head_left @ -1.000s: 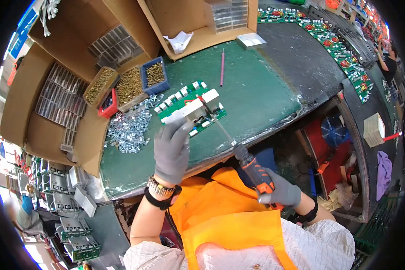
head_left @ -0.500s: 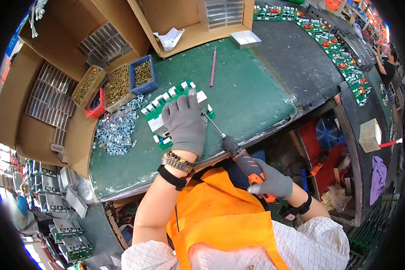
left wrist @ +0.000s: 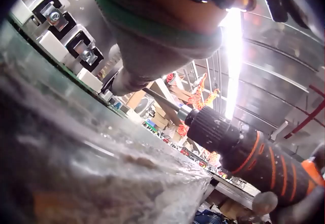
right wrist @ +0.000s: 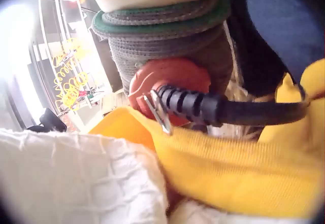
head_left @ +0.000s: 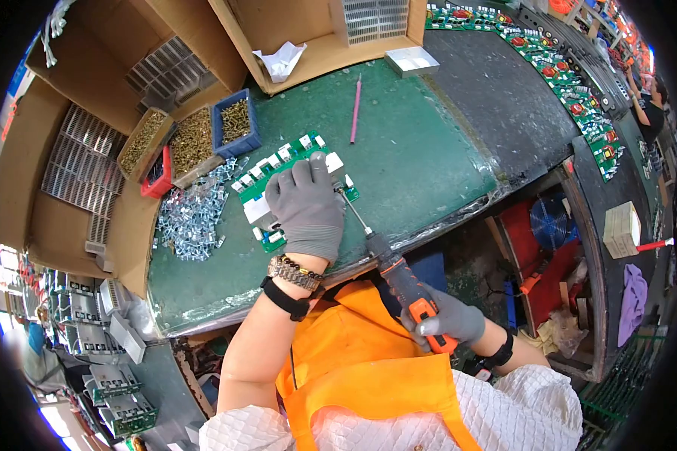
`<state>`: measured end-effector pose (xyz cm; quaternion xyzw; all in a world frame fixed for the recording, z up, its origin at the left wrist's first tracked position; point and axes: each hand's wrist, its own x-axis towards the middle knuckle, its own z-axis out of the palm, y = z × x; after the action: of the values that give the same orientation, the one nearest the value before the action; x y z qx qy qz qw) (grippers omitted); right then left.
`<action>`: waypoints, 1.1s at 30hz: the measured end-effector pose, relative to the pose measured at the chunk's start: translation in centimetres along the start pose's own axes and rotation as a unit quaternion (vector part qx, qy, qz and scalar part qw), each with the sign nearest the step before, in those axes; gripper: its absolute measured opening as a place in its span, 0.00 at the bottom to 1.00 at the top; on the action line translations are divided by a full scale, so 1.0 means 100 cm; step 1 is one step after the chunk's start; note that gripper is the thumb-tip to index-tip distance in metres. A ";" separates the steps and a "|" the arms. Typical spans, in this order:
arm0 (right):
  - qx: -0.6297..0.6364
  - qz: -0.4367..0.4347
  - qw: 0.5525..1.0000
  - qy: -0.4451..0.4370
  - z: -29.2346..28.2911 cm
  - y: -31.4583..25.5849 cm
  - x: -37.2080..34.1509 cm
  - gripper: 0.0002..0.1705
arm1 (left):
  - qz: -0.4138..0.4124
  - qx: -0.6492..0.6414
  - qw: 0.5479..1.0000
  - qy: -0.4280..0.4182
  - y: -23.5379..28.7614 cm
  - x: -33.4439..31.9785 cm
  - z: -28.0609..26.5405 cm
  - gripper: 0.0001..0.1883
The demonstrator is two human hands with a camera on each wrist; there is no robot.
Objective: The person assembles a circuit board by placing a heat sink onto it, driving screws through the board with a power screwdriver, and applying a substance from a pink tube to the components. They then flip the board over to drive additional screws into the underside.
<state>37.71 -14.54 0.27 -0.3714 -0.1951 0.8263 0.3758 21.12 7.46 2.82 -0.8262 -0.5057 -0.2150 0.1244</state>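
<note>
Circuit board [head_left: 278, 167] lies on the green bench [head_left: 406, 150] under the left hand [head_left: 307, 209], whose grip I cannot tell, while the right hand [head_left: 451, 316] clasps the power screwdriver [head_left: 397, 270], bit [head_left: 356, 211] angled to the board, so screw-driving seems in hand, calling next for steady, aligned pressure.

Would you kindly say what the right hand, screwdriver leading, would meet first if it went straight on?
Most likely the circuit board under the left hand; the screwdriver bit appears to end at it, though depth is unclear.
</note>
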 end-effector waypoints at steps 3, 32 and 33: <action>0.054 0.008 0.999 0.003 0.017 -0.001 0.002 0.38 | 0.003 0.008 1.000 0.002 0.000 0.001 0.002 0.30; 0.044 -0.098 0.994 -0.006 0.011 0.015 -0.052 0.52 | 0.145 -0.168 0.975 0.002 -0.006 -0.035 -0.023 0.35; 0.041 -0.096 0.995 -0.008 0.012 0.013 -0.053 0.52 | 0.158 -0.183 0.970 0.009 -0.006 -0.043 -0.036 0.34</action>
<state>38.51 -19.51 2.75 -0.3288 -0.1987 0.7967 0.4666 18.07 2.86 3.87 -0.9024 -0.3198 -0.2886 0.0083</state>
